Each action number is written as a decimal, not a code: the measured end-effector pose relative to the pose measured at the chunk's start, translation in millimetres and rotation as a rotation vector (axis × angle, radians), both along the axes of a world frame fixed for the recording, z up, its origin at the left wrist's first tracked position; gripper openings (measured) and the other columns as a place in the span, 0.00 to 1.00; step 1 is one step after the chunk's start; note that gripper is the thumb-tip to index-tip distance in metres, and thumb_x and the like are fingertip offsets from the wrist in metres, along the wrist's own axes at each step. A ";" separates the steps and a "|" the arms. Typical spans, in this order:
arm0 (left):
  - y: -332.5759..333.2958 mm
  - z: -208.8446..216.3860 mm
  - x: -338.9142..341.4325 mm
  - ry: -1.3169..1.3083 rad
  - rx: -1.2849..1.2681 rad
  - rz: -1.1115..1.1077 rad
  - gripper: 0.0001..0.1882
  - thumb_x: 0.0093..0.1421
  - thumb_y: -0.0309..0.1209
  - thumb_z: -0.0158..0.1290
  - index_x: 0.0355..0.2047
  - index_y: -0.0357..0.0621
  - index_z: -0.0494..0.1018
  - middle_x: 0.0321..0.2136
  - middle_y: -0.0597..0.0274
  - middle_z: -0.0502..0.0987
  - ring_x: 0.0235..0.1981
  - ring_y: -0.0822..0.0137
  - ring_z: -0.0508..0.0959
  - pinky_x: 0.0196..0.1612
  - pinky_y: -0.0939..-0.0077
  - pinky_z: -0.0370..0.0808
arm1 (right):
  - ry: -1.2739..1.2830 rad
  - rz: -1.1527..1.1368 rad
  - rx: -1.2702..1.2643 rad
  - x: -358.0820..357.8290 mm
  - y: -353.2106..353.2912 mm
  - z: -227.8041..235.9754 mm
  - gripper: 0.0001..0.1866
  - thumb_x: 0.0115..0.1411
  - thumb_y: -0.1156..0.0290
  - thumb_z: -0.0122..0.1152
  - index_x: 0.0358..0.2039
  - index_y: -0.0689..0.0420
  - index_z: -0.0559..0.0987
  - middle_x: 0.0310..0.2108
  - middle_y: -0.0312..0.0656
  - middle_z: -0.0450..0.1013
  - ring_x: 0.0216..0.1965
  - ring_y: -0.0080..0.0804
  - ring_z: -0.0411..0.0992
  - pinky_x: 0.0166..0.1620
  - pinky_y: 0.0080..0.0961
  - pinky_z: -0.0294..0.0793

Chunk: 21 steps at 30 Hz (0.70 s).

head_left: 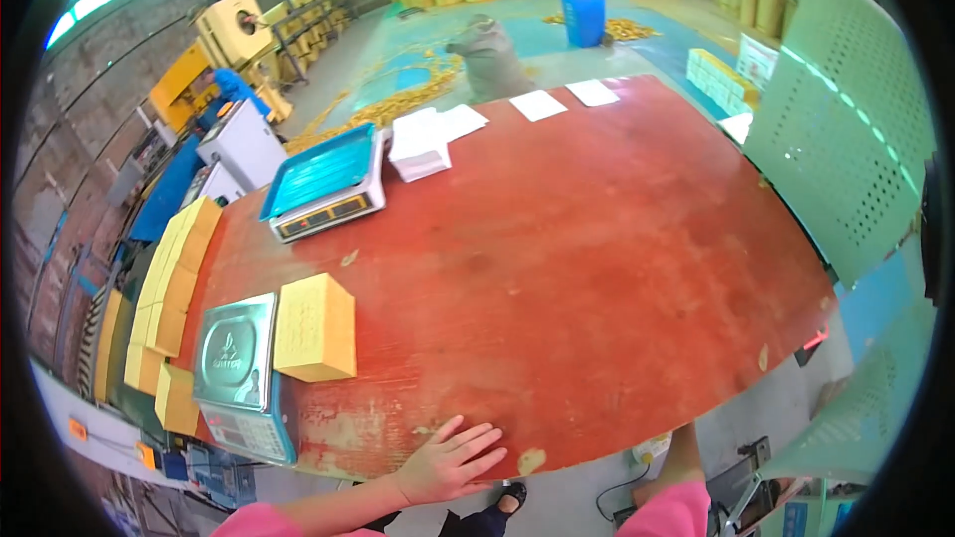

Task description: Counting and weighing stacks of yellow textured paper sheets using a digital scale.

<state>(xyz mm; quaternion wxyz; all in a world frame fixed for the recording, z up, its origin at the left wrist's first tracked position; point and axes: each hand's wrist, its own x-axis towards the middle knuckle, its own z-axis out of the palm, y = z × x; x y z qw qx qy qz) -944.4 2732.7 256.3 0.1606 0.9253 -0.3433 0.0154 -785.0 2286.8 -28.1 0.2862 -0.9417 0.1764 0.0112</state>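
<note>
My left hand (453, 464) rests palm down with fingers spread on the near edge of the red table (557, 268), holding nothing. My right forearm (682, 457), in a pink sleeve, reaches down past the table's near edge; the right hand's fingers are hidden there. Beside that forearm a small white and yellow object (652, 447) shows, its kind unclear. Left of my left hand stands a silver-topped digital scale (237, 348), with a yellow block-shaped package (316, 328) standing against its right side.
A second scale with a blue tray (323, 174) sits farther back, beside a stack of white paper (420, 144). Several yellow packages (164, 298) line the left side. A green perforated chair (846, 129) borders the right. Beyond are a sack (492, 60), a blue bin (584, 15) and a person (234, 89).
</note>
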 end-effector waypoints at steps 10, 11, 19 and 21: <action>8.6 -7.6 -6.8 0.034 -0.028 -0.013 0.33 0.55 0.44 0.61 0.59 0.46 0.67 0.64 0.52 0.62 0.66 0.57 0.60 0.67 0.46 0.55 | 0.413 0.335 0.042 -224.7 150.1 -63.9 0.19 0.55 0.61 0.58 0.46 0.54 0.80 0.43 0.52 0.77 0.46 0.48 0.76 0.53 0.41 0.73; 11.1 -6.6 -10.3 0.020 -0.101 -0.026 0.35 0.54 0.43 0.61 0.60 0.46 0.66 0.64 0.52 0.61 0.67 0.55 0.59 0.67 0.45 0.54 | 0.425 0.474 0.049 -251.1 192.1 -61.4 0.15 0.54 0.62 0.60 0.41 0.51 0.82 0.41 0.50 0.79 0.46 0.47 0.76 0.51 0.41 0.75; 162.2 43.3 -132.7 -0.225 -0.494 0.257 0.34 0.51 0.33 0.62 0.58 0.43 0.66 0.63 0.50 0.63 0.66 0.49 0.61 0.65 0.43 0.57 | 0.467 0.891 0.667 -336.2 456.9 57.3 0.15 0.60 0.64 0.61 0.44 0.59 0.80 0.37 0.49 0.81 0.38 0.39 0.80 0.44 0.32 0.78; 242.7 60.9 -176.9 -0.408 -0.450 0.518 0.29 0.50 0.28 0.62 0.54 0.43 0.69 0.59 0.50 0.67 0.62 0.47 0.66 0.62 0.47 0.64 | 0.527 0.947 0.717 -344.6 512.6 85.6 0.15 0.60 0.65 0.61 0.44 0.60 0.80 0.36 0.48 0.81 0.38 0.37 0.80 0.43 0.30 0.78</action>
